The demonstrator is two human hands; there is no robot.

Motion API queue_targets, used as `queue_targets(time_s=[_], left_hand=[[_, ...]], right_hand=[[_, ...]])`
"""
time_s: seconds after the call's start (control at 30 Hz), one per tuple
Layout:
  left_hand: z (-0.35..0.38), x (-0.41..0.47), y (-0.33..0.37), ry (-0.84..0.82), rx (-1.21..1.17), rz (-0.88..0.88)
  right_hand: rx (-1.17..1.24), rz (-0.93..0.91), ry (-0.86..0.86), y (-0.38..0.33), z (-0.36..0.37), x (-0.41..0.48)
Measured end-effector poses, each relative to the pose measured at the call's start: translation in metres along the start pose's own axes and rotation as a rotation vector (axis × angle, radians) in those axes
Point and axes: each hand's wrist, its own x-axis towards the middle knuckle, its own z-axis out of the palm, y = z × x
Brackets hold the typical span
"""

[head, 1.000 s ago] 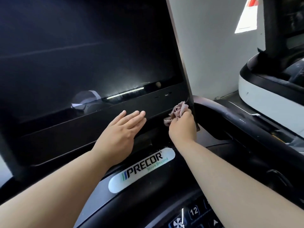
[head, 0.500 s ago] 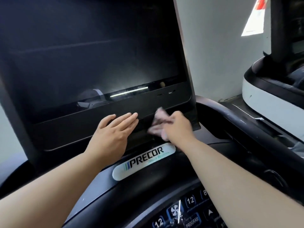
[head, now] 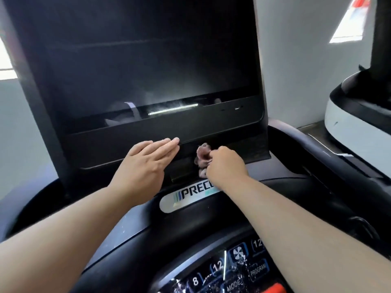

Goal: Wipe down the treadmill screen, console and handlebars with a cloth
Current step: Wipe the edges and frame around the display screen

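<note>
On the treadmill screen's lower bezel (head: 95,149) the left hand (head: 146,163) lies flat, fingers straight and together. Beside it, a bunched pink cloth (head: 202,158) sits below the bezel, gripped in the right hand's (head: 226,166) curled fingers. Keypad (head: 232,275) and handlebars are judged still unwiped.

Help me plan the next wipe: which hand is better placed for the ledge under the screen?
Right: the right hand grips the cloth against that ledge; the left hand rests flat, empty.
</note>
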Motion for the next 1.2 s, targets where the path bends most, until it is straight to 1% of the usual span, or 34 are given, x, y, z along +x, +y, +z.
queue_targets(time_s=[0.07,0.13,0.23,0.33,0.47,0.53,0.57,0.63,0.7,0.73,0.77,0.83,0.87,0.9,0.93,0.97,1.07,1.13,1.2], left_hand=[[-0.002,-0.003,0.000,-0.028,-0.003,-0.001],[-0.005,-0.005,0.000,-0.043,-0.005,-0.008],[0.000,-0.017,-0.002,-0.034,-0.007,-0.004],[0.000,-0.026,-0.005,-0.006,0.003,-0.012],[-0.004,-0.028,-0.005,-0.034,-0.014,-0.017],[-0.005,-0.027,-0.004,-0.035,-0.021,-0.020],[-0.004,-0.027,-0.005,-0.044,-0.027,-0.016],[-0.002,-0.027,-0.005,-0.059,-0.014,-0.007],[-0.003,-0.030,-0.006,-0.049,-0.023,-0.017],[-0.006,-0.033,-0.008,-0.035,-0.052,-0.041],[-0.010,-0.037,-0.010,-0.024,-0.078,-0.075],[-0.015,-0.046,-0.018,-0.008,-0.073,-0.116],[-0.017,-0.052,-0.022,-0.007,-0.060,-0.119],[-0.017,-0.057,-0.026,-0.012,-0.051,-0.124],[-0.017,-0.061,-0.028,-0.018,-0.044,-0.126],[-0.016,-0.063,-0.028,-0.018,-0.038,-0.126],[-0.013,-0.065,-0.022,-0.009,-0.048,-0.152],[-0.013,-0.064,-0.020,-0.005,-0.046,-0.156],[-0.013,-0.065,-0.021,-0.023,-0.035,-0.143]], right_hand=[[-0.022,-0.062,-0.060,-0.010,0.007,-0.004],[-0.032,-0.071,-0.079,-0.011,0.004,-0.005],[-0.132,-0.026,-0.004,-0.002,-0.007,-0.005],[-0.137,0.050,0.022,-0.009,-0.009,-0.004],[-0.256,-0.089,-0.010,-0.035,0.004,-0.011],[-0.194,-0.128,-0.043,-0.039,0.004,-0.013],[-0.091,-0.157,-0.095,-0.044,0.002,-0.016],[0.102,-0.274,-0.193,-0.061,0.006,-0.030],[0.182,-0.347,-0.201,-0.076,0.016,-0.044],[0.216,-0.316,-0.141,-0.073,0.020,-0.045],[0.254,-0.238,-0.046,-0.063,0.020,-0.042],[0.335,0.019,0.194,-0.028,0.014,-0.025],[0.412,0.173,0.314,-0.007,0.007,-0.016],[0.522,0.305,0.396,0.009,0.000,-0.006],[0.616,0.389,0.428,0.017,-0.002,0.002],[0.664,0.424,0.414,0.015,0.001,0.006],[0.690,0.358,0.367,-0.026,0.030,0.002],[0.674,0.204,0.313,-0.057,0.044,-0.015],[0.593,0.018,0.169,-0.069,0.041,-0.023]])
